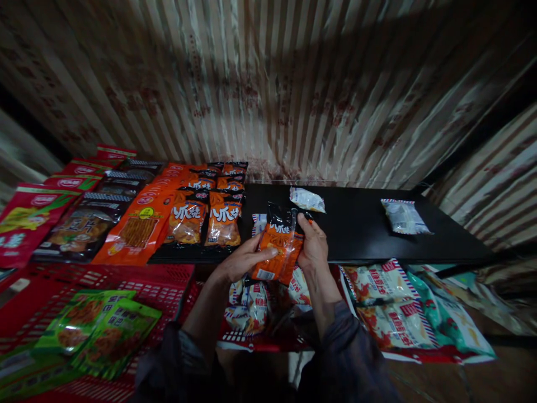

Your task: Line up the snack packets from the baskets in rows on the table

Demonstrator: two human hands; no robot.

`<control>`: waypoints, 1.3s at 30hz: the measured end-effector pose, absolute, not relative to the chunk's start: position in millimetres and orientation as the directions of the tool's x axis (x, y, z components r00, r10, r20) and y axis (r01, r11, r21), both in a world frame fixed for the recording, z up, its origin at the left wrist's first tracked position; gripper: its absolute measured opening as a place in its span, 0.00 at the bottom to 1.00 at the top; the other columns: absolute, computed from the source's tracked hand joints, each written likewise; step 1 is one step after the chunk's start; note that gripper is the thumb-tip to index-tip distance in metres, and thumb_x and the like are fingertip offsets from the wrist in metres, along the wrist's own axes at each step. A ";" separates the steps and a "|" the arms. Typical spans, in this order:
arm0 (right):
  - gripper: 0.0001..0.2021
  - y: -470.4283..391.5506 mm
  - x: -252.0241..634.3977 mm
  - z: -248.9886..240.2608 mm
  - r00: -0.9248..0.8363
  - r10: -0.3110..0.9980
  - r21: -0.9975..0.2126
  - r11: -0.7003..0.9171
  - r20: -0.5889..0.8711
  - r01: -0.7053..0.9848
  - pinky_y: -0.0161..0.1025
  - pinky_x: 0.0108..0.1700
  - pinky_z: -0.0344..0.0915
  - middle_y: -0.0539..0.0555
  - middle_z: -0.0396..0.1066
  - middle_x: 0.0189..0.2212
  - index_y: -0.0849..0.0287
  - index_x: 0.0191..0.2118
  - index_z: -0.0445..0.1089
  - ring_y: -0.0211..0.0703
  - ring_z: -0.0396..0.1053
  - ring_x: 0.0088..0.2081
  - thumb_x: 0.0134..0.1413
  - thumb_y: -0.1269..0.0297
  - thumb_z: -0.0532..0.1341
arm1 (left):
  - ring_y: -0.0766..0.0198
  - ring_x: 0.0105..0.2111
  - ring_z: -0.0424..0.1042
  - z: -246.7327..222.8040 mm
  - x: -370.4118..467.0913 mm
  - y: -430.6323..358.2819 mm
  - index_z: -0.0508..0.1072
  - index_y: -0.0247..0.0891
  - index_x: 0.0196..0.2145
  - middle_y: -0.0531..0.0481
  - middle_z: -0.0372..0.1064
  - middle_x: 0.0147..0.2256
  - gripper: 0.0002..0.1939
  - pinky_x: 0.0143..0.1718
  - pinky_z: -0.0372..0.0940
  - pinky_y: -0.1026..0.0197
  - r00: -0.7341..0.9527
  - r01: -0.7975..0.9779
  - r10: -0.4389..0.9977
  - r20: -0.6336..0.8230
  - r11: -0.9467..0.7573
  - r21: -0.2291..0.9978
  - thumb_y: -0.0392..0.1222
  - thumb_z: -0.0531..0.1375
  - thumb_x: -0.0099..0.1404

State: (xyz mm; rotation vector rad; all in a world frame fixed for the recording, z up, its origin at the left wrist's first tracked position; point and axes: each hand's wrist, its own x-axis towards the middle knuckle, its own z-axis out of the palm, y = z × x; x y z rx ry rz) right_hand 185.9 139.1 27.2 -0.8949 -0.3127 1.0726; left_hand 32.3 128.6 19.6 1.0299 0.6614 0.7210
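Note:
Both my hands hold an orange and black snack bag [280, 246] in front of the shelf's edge, tilted, with its barcode toward me. My left hand [247, 258] grips its left side, thumb across the front. My right hand [312, 243] pinches its upper right side. Left of it on the black shelf [352, 229] stand rows of similar orange and black snack bags [224, 218]. Just behind the held bag lies a white and blue snack bag [307, 199], and part of another shows beside it.
Orange bags [140, 224], dark bags [86, 226] and red bags [31, 218] line the shelf's left. One white bag [405, 216] lies at right. Below are a red basket [168, 285] with green bags [115, 336], and more baskets with white bags [398, 324]. A striped curtain [268, 84] hangs behind.

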 end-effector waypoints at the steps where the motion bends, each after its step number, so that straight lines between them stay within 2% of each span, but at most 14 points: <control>1: 0.17 138.6 185.7 27.3 0.471 0.862 -0.763 0.176 -0.185 -0.622 0.32 0.26 0.67 0.44 0.73 0.21 0.59 0.24 0.69 0.34 0.69 0.22 0.28 0.61 0.76 | 0.54 0.45 0.73 20.1 31.7 128.7 0.69 0.37 0.55 0.44 0.74 0.48 0.32 0.48 0.65 0.55 0.599 -0.201 0.786 -0.153 0.333 0.921 0.47 0.69 0.54; 5: 0.18 137.2 184.8 26.3 0.475 0.861 -0.791 0.158 -0.183 -0.591 0.33 0.27 0.67 0.45 0.73 0.21 0.59 0.24 0.70 0.35 0.69 0.22 0.26 0.59 0.76 | 0.54 0.46 0.73 24.2 32.5 129.0 0.71 0.38 0.52 0.45 0.74 0.47 0.29 0.49 0.65 0.54 0.588 -0.232 0.801 -0.112 0.300 0.925 0.46 0.69 0.53; 8: 0.17 135.9 181.1 22.1 0.449 0.880 -0.820 0.142 -0.152 -0.555 0.33 0.27 0.64 0.44 0.72 0.20 0.59 0.23 0.69 0.34 0.67 0.22 0.29 0.57 0.75 | 0.55 0.46 0.73 26.3 37.1 131.2 0.74 0.40 0.49 0.46 0.75 0.44 0.23 0.49 0.65 0.56 0.443 -0.370 0.896 -0.004 0.187 0.910 0.46 0.68 0.55; 11: 0.17 133.9 175.2 16.7 0.396 0.910 -0.851 0.108 -0.123 -0.513 0.34 0.26 0.62 0.43 0.69 0.18 0.59 0.22 0.68 0.33 0.63 0.21 0.31 0.56 0.74 | 0.57 0.39 0.75 24.8 41.1 135.7 0.77 0.38 0.41 0.48 0.77 0.36 0.19 0.44 0.67 0.58 0.272 -0.442 0.962 0.017 0.109 0.890 0.50 0.69 0.53; 16: 0.17 131.7 166.9 13.0 0.393 0.917 -0.910 0.108 -0.064 -0.400 0.33 0.25 0.57 0.42 0.64 0.16 0.59 0.19 0.66 0.32 0.59 0.20 0.34 0.55 0.73 | 0.66 0.26 0.70 21.4 44.5 140.8 0.76 0.35 0.28 0.53 0.73 0.25 0.15 0.33 0.65 0.63 0.044 -0.438 0.999 -0.014 0.032 0.898 0.51 0.69 0.51; 20: 0.18 133.0 164.3 13.0 0.446 0.894 -0.933 0.133 -0.033 -0.335 0.32 0.25 0.55 0.41 0.62 0.15 0.59 0.19 0.66 0.31 0.57 0.20 0.35 0.53 0.72 | 0.69 0.25 0.68 21.4 49.0 139.6 0.75 0.36 0.27 0.55 0.71 0.24 0.15 0.31 0.64 0.66 -0.048 -0.415 0.999 0.025 -0.043 0.909 0.51 0.68 0.52; 23: 0.19 135.1 164.2 11.5 0.398 0.916 -0.924 0.109 -0.050 -0.366 0.32 0.25 0.56 0.41 0.62 0.16 0.58 0.21 0.66 0.32 0.58 0.21 0.36 0.50 0.71 | 0.69 0.24 0.67 20.8 51.3 138.7 0.74 0.35 0.27 0.55 0.70 0.23 0.16 0.29 0.63 0.65 -0.073 -0.426 0.997 0.019 -0.048 0.903 0.52 0.68 0.52; 27: 0.17 135.7 165.2 7.2 0.289 0.957 -0.907 0.087 -0.039 -0.412 0.34 0.30 0.62 0.44 0.70 0.22 0.57 0.26 0.71 0.35 0.65 0.25 0.42 0.47 0.69 | 0.70 0.22 0.65 21.2 48.8 141.8 0.72 0.36 0.26 0.57 0.68 0.21 0.16 0.26 0.61 0.66 -0.133 -0.479 0.990 -0.039 -0.030 0.877 0.51 0.69 0.51; 30: 0.18 132.4 165.8 3.7 0.172 0.985 -0.903 0.051 -0.025 -0.426 0.36 0.36 0.66 0.48 0.76 0.31 0.55 0.37 0.75 0.40 0.71 0.33 0.46 0.47 0.67 | 0.70 0.21 0.66 23.8 42.9 147.2 0.71 0.37 0.27 0.57 0.68 0.22 0.16 0.26 0.62 0.66 -0.202 -0.555 0.976 -0.084 -0.044 0.831 0.49 0.70 0.49; 33: 0.22 126.5 166.8 2.8 -0.015 0.998 -0.900 -0.058 -0.057 -0.433 0.39 0.40 0.69 0.50 0.78 0.37 0.52 0.46 0.74 0.42 0.73 0.37 0.49 0.46 0.65 | 0.69 0.22 0.68 25.9 36.1 153.2 0.71 0.38 0.28 0.56 0.70 0.23 0.17 0.29 0.65 0.64 -0.286 -0.617 0.950 -0.124 -0.084 0.782 0.48 0.71 0.47; 36: 0.22 119.6 169.2 5.2 -0.120 0.990 -0.912 -0.118 -0.076 -0.394 0.39 0.43 0.70 0.51 0.77 0.42 0.52 0.47 0.74 0.44 0.74 0.42 0.48 0.47 0.66 | 0.66 0.25 0.72 25.6 28.8 159.1 0.72 0.37 0.29 0.54 0.73 0.26 0.17 0.33 0.67 0.63 -0.333 -0.643 0.934 -0.129 -0.125 0.756 0.49 0.71 0.47; 39: 0.22 113.4 171.0 6.5 -0.205 0.973 -0.926 -0.174 -0.109 -0.334 0.37 0.41 0.72 0.52 0.76 0.46 0.53 0.47 0.74 0.44 0.74 0.43 0.44 0.53 0.70 | 0.65 0.29 0.73 23.5 19.3 165.0 0.72 0.37 0.29 0.53 0.74 0.28 0.16 0.36 0.67 0.63 -0.428 -0.642 0.896 -0.122 -0.206 0.739 0.48 0.70 0.47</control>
